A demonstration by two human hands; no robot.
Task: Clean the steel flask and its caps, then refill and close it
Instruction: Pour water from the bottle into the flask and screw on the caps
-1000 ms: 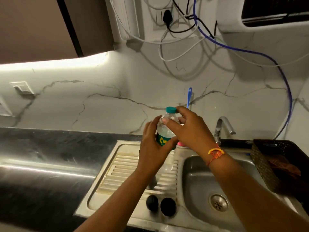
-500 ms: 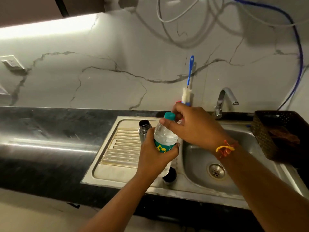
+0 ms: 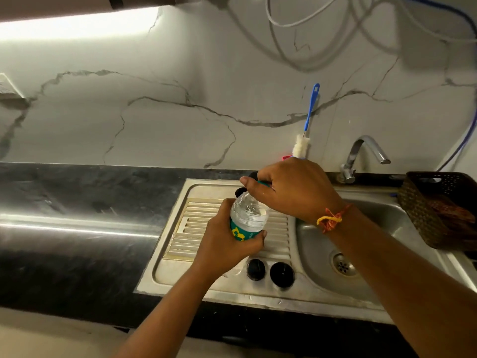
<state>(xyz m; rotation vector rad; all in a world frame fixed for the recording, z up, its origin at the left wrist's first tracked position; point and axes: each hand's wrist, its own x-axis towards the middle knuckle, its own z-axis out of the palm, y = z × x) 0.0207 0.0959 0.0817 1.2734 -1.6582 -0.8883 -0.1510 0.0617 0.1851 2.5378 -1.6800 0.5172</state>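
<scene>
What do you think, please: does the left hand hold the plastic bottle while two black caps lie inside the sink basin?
Nearly. The head view shows the left hand holding the plastic bottle, but the two black caps lie on the drainboard, beside the sink basin, not inside it.

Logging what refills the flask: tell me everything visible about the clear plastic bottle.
The clear plastic bottle has a ribbed shoulder, a green label with yellow print and a teal cap. It looks to hold water. The left hand grips its label; the right hand pinches the cap. It is held neck up above the steel drainboard.
</scene>
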